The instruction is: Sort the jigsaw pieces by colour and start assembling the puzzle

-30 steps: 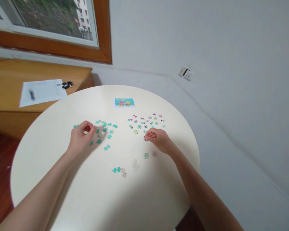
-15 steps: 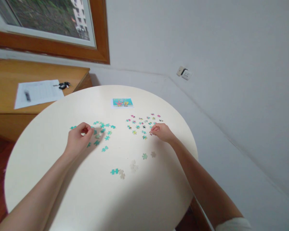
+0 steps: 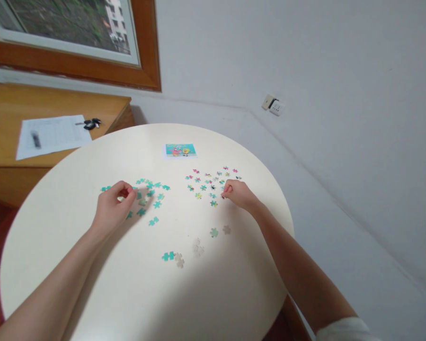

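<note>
My left hand (image 3: 115,201) is closed in a pinch at the left of the round table, with a bit of a teal jigsaw puzzle piece (image 3: 135,188) showing at the fingertips. Around it lie several loose teal puzzle pieces (image 3: 150,185). On the right, my right hand (image 3: 238,193) pinches a small puzzle piece (image 3: 223,196), mostly covered by the fingers. It is at the edge of a group of multicoloured pieces (image 3: 203,188). Nearer me are two joined teal pieces (image 3: 168,256), touching pale pieces (image 3: 179,260), and a light green piece (image 3: 214,232).
A picture card (image 3: 181,150) with cartoon figures lies at the far side of the white round table (image 3: 92,284). Beyond, to the left, a wooden cabinet (image 3: 57,99) bears a paper sheet (image 3: 57,137) and keys (image 3: 91,124). A wall with a socket (image 3: 277,107) borders the right.
Both hands keep nearly the same places and stay pinched. The right fingers have shifted very slightly at the piece. The whole view has moved a little with my head.
</note>
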Tool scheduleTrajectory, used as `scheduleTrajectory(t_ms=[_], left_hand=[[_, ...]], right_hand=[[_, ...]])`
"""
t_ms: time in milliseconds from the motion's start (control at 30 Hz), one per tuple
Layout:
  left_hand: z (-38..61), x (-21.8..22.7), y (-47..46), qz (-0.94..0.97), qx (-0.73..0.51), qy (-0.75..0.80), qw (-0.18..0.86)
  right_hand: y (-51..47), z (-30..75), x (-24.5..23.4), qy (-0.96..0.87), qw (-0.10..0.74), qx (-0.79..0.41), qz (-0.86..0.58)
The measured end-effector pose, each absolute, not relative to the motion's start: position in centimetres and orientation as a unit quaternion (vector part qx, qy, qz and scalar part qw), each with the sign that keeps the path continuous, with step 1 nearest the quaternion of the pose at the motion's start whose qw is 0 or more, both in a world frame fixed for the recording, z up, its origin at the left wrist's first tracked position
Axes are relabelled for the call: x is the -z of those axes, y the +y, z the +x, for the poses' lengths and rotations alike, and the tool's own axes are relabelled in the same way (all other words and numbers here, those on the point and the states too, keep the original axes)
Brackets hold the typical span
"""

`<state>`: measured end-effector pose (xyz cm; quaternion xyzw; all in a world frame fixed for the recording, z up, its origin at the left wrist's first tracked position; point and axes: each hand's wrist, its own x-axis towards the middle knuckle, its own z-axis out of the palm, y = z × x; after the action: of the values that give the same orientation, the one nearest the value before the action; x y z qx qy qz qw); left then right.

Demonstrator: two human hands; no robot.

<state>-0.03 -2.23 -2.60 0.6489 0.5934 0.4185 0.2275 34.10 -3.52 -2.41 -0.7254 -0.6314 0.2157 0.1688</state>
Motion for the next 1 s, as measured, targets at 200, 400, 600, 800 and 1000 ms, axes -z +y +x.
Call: scheduleTrajectory(t_ms=[200, 400, 600, 800, 1000], left_hand=[[-0.1, 2.5, -2.2, 0.640, -0.420, 0.600, 0.232], [-0.1, 2.6, -2.1, 0.644, -0.422, 0.597, 0.222], [0.0, 2.4, -2.1, 0.648, -0.419, 0.596, 0.224], [0.3, 2.1, -2.4, 0.653, -0.414, 0.592, 0.226], [0.2, 2.4, -2.4, 0.660, -0.414, 0.587, 0.220]], right_hand=[[-3.6, 33.6, 1.9, -0.630, 0.156, -0.209, -0.731], [-5.3, 33.0, 1.7, -0.629, 0.211, -0.183, -0.726], [-10.6, 30.7, 0.3, -0.699, 0.178, -0.236, -0.651], [-13.2, 29.5, 0.8, -0.700, 0.131, -0.251, -0.656], [-13.0, 28.9, 1.0, -0.693, 0.130, -0.259, -0.660]])
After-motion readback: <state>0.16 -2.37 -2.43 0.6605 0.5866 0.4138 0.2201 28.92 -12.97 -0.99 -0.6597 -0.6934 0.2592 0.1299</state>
